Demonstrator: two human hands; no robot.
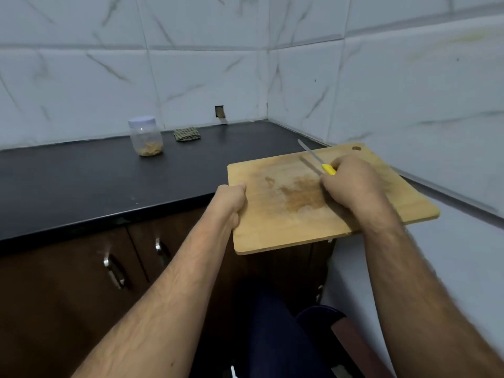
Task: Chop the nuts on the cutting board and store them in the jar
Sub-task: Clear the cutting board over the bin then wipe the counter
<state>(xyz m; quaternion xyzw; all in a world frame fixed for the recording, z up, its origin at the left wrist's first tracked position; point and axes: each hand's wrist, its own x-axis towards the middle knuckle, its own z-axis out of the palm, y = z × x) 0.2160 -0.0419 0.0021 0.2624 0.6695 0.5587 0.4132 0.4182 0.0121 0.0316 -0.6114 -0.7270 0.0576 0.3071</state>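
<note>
Seemingly near done: nuts [149, 151] already in lidded jar [146, 136], board [272, 230] bare w/ residue (lifted off counter), left hand [231, 200] gripping its edge, right hand [346, 184] curled round knife [317, 160].

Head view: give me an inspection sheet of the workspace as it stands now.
Surface: black counter, board overhanging its front edge.
Job's things: cutting board stained brown, no whole nuts seen; lidded jar with nut bits, apart at the back; knife.
Clutter: folded cloth near the wall.
Hands: left hand grips the board's left edge; right hand holds the knife.
Cables: nothing seen.
Surroundings: marble-look tiled walls, wooden cabinets below.
</note>
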